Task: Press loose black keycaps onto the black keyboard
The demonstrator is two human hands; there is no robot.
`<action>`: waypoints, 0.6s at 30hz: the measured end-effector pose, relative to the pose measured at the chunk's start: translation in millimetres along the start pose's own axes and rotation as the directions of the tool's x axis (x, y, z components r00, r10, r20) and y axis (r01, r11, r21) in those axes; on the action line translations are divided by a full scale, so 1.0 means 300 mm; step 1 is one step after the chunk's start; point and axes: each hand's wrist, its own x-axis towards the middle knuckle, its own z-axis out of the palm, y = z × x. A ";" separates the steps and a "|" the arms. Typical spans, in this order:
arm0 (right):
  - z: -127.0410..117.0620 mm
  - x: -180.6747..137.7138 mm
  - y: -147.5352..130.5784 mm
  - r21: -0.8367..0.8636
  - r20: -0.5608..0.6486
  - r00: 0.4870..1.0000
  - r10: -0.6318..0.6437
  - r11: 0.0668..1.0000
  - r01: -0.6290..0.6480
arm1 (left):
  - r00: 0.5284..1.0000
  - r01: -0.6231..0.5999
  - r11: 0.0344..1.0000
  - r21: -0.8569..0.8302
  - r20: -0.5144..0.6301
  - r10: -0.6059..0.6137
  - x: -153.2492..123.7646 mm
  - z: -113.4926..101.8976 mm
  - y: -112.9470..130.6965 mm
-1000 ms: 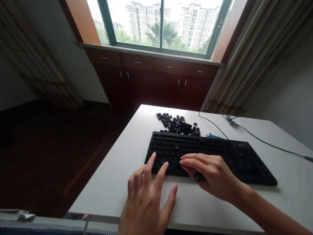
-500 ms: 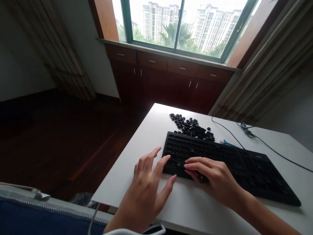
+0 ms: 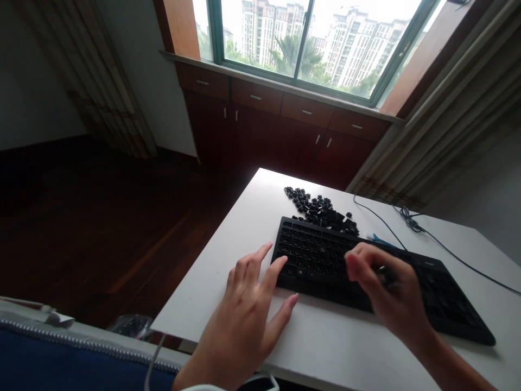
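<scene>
White table [image 3: 228, 282] stands before a window, bearing a black keyboard [image 3: 317, 258] with a heap of loose keycaps [image 3: 321, 209] just behind it. Left hand [image 3: 248, 315] rests spread, fingers on the keyboard's near-left corner. Right hand [image 3: 391, 296] hovers blurred over the keyboard's middle, fingers curled; whether it holds anything I cannot tell.

keyboard [image 3: 325, 258] | black, flat on white table | keycaps [image 3: 321, 209] piled behind

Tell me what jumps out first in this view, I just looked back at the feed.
A black keyboard stripped of many keycaps lies on the white table, with a heap of loose black keycaps just behind it. The left hand rests at the keyboard's left end, fingers spread; the right hand, blurred, hovers over its middle.
</scene>
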 end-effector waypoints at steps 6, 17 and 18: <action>0.096 0.084 -0.078 0.627 0.018 0.991 0.134 0.770 -0.115 | 1.000 0.011 1.000 -0.017 0.003 -0.011 0.003 0.003 -0.005; 0.197 0.116 -0.038 0.510 0.110 0.985 0.133 0.843 -0.171 | 0.999 0.038 0.999 -0.001 0.005 -0.038 -0.004 0.007 -0.002; 0.197 0.113 -0.032 0.514 0.096 0.986 0.139 0.841 -0.169 | 0.999 0.040 0.999 0.003 0.006 -0.040 -0.004 0.007 -0.001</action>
